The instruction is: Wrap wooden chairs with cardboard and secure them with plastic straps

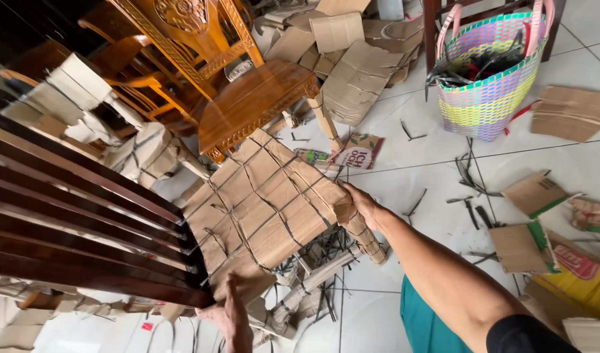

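far left: dark slatted chair back point(71, 216), glossy brown. left hand point(229, 318) flat, fingers straight, pressed to near edge of cardboard-wrapped chair seat point(267, 209); grasping nothing. seat centre frame, tilted, brown card pieces bound by crossing dark straps, legs wrapped too. carved orange-brown chair point(247, 98) just behind. small printed carton point(357, 151), red-green-white, flat on floor tiles point(411, 189). right hand point(360, 204) clamped on seat's right corner. woven pastel basket point(486, 72) upper right. yellow-red flattened box point(578, 274) far right.
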